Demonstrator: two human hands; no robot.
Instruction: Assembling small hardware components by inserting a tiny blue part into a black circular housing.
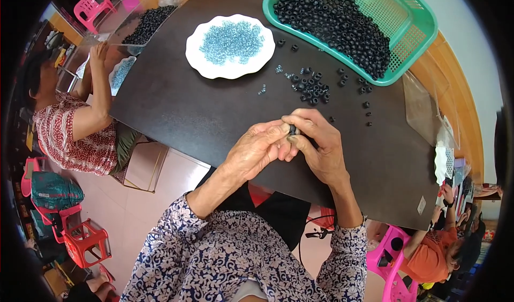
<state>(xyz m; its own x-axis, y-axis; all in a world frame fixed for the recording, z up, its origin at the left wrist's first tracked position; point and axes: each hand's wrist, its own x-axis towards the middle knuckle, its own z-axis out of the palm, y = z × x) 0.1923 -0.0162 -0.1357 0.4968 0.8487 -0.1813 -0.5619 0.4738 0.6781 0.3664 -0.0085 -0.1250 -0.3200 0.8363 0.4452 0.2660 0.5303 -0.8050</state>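
Over the near part of the dark table, my left hand (256, 148) and my right hand (319, 144) meet fingertip to fingertip. Between their thumbs and fingers they pinch a small black round part (292, 130), mostly covered by the fingertips. Just beyond the hands lies a loose pile of black round parts with holes (312, 88), and some are scattered to the right. Small shiny coil-like pieces (262, 89), which look like springs, lie near that pile. A white scalloped plate (194, 61) at the far left of the pile holds a heap of the same bluish, shiny pieces.
A green plastic basket (417, 53) full of black parts stands at the table's far right. Clear plastic (420, 106) lies on the right edge. A co-worker in a red patterned top (80, 136) sits at left; another in orange (428, 256) is at lower right, beside pink chairs.
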